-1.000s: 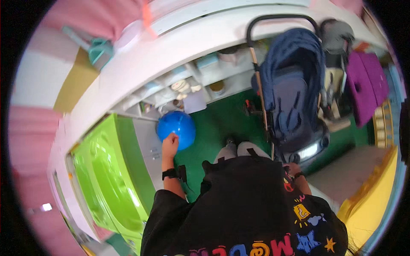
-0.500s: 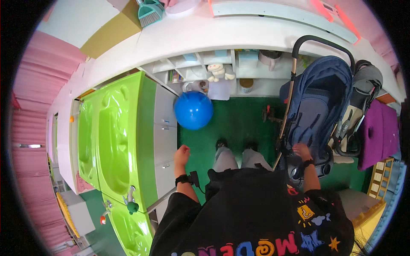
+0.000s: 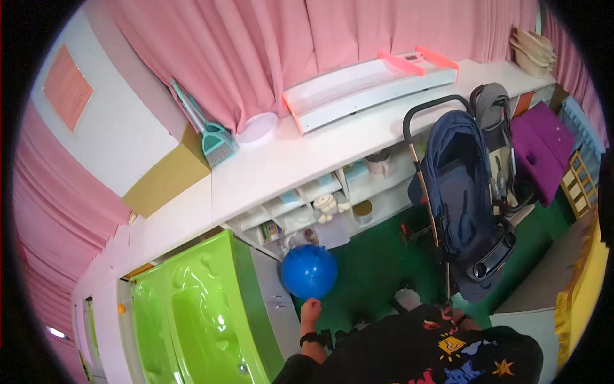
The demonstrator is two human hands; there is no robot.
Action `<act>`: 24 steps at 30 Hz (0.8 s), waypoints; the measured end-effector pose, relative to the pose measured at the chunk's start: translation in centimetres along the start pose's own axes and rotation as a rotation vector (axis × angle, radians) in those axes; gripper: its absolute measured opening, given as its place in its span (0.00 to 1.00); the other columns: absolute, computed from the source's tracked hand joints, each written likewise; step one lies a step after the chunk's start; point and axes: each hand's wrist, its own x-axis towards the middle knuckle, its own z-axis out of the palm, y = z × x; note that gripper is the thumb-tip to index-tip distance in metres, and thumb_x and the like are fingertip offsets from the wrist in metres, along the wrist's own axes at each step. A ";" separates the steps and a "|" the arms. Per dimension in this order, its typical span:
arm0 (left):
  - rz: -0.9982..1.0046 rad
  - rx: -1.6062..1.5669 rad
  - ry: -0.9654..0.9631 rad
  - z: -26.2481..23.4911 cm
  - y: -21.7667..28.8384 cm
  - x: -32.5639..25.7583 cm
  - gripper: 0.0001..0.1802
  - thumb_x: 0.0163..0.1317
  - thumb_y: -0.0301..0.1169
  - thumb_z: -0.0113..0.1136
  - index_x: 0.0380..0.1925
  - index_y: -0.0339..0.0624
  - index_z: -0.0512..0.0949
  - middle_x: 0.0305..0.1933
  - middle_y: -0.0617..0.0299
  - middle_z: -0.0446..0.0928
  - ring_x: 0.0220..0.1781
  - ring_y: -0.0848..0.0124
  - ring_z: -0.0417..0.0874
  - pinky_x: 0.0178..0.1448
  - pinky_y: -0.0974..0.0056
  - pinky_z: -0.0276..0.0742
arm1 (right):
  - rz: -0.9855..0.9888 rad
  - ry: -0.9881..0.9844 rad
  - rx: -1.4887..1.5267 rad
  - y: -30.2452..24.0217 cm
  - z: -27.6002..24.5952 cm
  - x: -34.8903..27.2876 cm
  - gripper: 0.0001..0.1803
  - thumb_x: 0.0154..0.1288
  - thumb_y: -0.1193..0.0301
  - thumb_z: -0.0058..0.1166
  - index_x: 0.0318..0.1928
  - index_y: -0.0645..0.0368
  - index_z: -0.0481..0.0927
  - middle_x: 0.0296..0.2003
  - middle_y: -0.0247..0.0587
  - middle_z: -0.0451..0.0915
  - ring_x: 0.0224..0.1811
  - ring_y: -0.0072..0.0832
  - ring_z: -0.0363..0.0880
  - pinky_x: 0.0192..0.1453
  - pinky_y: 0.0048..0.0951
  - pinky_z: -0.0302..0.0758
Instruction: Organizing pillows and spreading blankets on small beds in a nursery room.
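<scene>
My left hand (image 3: 311,310) hangs at my side with its fingers curled in and nothing visible in it. It is nearest to a blue ball (image 3: 309,272) on the floor, overlapping its lower edge in the view. A dark band circles the left wrist. My right hand (image 3: 456,315) is low beside the navy stroller (image 3: 457,205), mostly covered by my black shirt, so its fingers do not show. Whether it touches the stroller I cannot tell. The stroller has a black handlebar and a dark tray with cup holders.
Green bath tubs (image 3: 211,320) stand at the left. A white counter (image 3: 256,173) with shelves holding a plush toy (image 3: 328,206) and a tin (image 3: 363,213) runs ahead. On top lies a white tray (image 3: 377,89). A grey stroller (image 3: 495,115) and a purple box (image 3: 542,147) stand right.
My view has tilted up and turned, bringing the pink curtains and counter top into sight. My right hand, seen over the stroller's lower part before, is now mostly behind my shirt.
</scene>
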 end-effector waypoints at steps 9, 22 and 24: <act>0.194 0.129 -0.026 -3.5 -2.3 1.6 0.06 0.50 0.29 0.49 0.23 0.39 0.74 0.22 0.51 0.76 0.26 0.58 0.79 0.32 0.60 0.73 | 0.348 1.279 0.587 -8.9 9.0 8.6 0.07 0.51 0.70 0.51 0.29 0.59 0.78 0.22 0.41 0.77 0.20 0.31 0.74 0.24 0.30 0.71; 0.034 -0.133 -0.179 -2.0 -1.9 0.3 0.06 0.50 0.25 0.47 0.24 0.36 0.73 0.20 0.60 0.74 0.22 0.72 0.74 0.27 0.66 0.68 | 0.120 1.497 -0.392 1.1 10.5 8.9 0.11 0.55 0.69 0.46 0.19 0.60 0.73 0.17 0.43 0.74 0.16 0.33 0.73 0.19 0.33 0.70; -0.048 -0.028 -0.235 -1.1 -0.3 1.3 0.05 0.49 0.27 0.49 0.25 0.37 0.74 0.22 0.53 0.75 0.27 0.62 0.78 0.32 0.62 0.72 | 0.118 1.535 -0.497 -1.2 8.6 9.2 0.12 0.55 0.69 0.46 0.18 0.60 0.72 0.15 0.43 0.72 0.15 0.33 0.72 0.18 0.33 0.69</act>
